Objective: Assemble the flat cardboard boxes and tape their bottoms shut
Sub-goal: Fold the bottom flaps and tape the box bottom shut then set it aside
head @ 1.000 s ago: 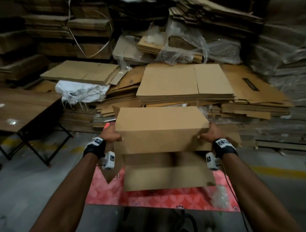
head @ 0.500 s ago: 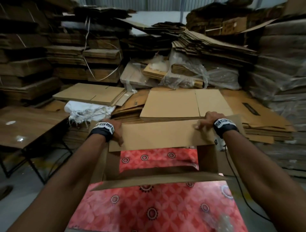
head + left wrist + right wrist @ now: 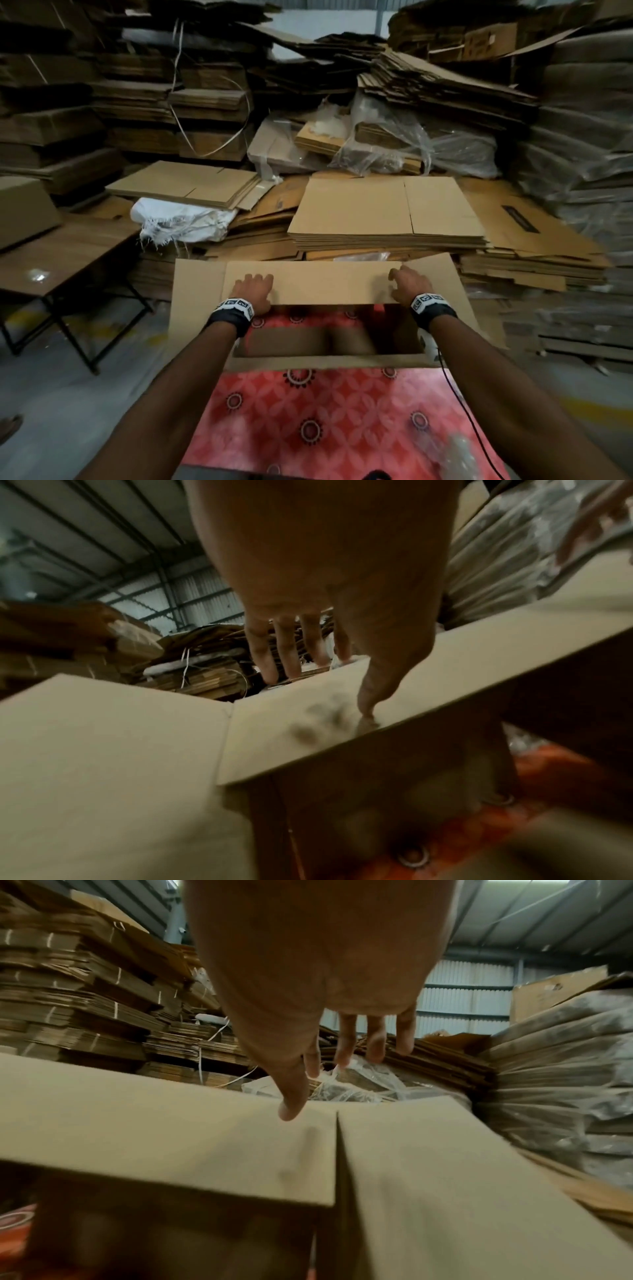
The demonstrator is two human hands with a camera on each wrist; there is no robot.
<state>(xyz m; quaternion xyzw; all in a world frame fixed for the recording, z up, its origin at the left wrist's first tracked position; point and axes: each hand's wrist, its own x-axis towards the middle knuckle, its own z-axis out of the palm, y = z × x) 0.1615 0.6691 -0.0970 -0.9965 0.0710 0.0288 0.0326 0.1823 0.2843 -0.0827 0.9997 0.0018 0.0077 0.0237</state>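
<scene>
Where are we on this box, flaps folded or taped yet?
Done: the box is opened into a tube on the red mat. In hand: the left hand and right hand press on the far flap. Left: near flap and side flaps unfolded; no tape applied.

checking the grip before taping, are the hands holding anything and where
Nothing is gripped: the left hand and right hand rest with straight fingers on the box's far flap.
</scene>
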